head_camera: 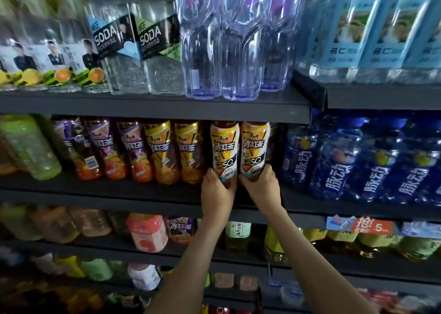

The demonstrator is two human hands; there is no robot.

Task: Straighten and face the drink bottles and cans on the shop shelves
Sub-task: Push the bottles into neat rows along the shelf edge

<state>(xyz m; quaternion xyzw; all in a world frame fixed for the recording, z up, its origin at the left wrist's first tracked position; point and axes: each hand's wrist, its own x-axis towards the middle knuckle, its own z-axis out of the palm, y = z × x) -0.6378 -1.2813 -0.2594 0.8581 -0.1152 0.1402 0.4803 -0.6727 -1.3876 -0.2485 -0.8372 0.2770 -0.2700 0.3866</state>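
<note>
- The left hand [218,192] grips the base of the left tea bottle [224,146], and the right hand [262,189] grips the right tea bottle [254,146]. Both bottles stand just left of the blue bottles [338,161].
- Held so low, either bottle could tip forward off the shelf [119,194].
- A wide twist may knock the blue bottles askew.

tea bottles [224,146] — caps hidden, lower shelves [100,248] blurred

The view is filled by dark grey shelving [152,108], set in several tiers. Two bays are joined right of centre, where a black end bracket [310,89] is seen. A blue and orange promotional tag [360,226] is fixed to a lower shelf edge.
</note>
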